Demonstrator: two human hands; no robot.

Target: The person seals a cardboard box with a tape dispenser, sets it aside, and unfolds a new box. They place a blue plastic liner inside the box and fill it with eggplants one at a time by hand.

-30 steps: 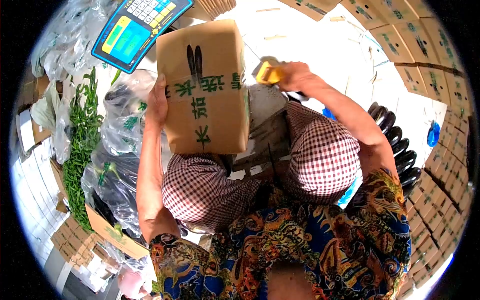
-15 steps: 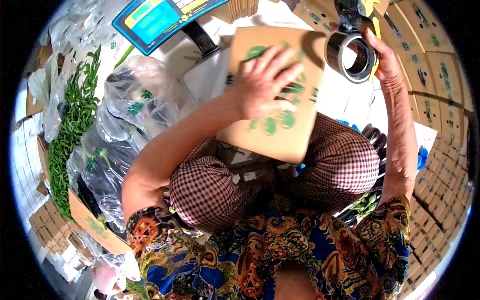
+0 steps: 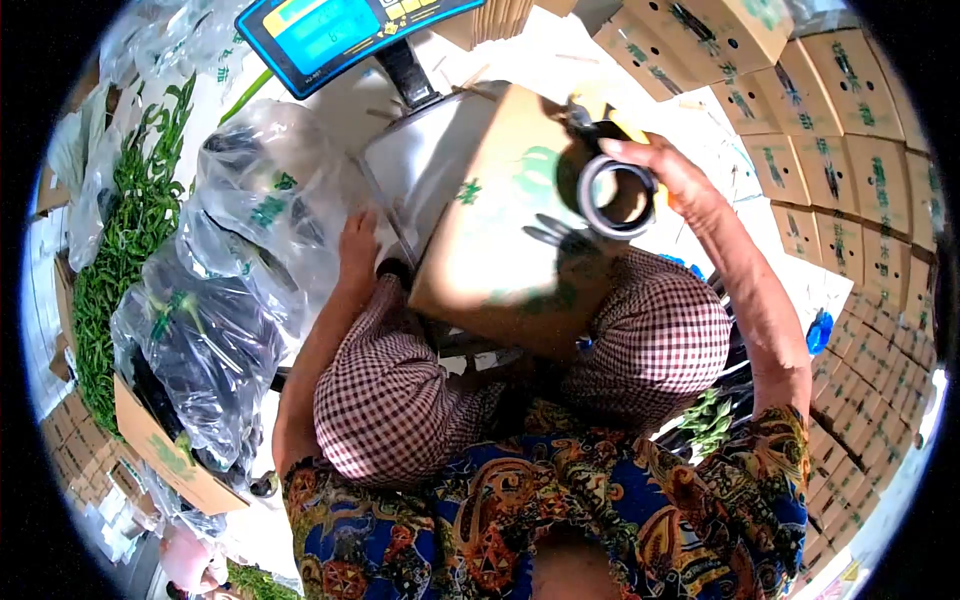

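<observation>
My right hand (image 3: 672, 172) is closed around the yellow handle of a tape dispenser (image 3: 632, 130), whose wide roll of tape (image 3: 600, 222) hangs over the box. Beneath it, a brown cardboard box (image 3: 500, 235) with green print sits tilted between my knees and the silver weighing platform (image 3: 420, 165). The dispenser casts a dark shadow on the box face. My left hand (image 3: 360, 245) is off the box, low beside the platform's left edge and near the clear plastic bags. Its fingers point forward and look stretched out, with nothing visible in them.
A scale display (image 3: 330, 45) stands at the back. Plastic bags of dark produce (image 3: 205, 335) lie on the left, beside a long heap of green peppers (image 3: 125, 235). Stacked printed cartons (image 3: 850, 130) line the right side. An open carton (image 3: 165, 450) stands lower left.
My left hand has left the box top and moved down and left toward the bags. My right hand has brought the tape dispenser left, over the box. The box has turned and tilted.
</observation>
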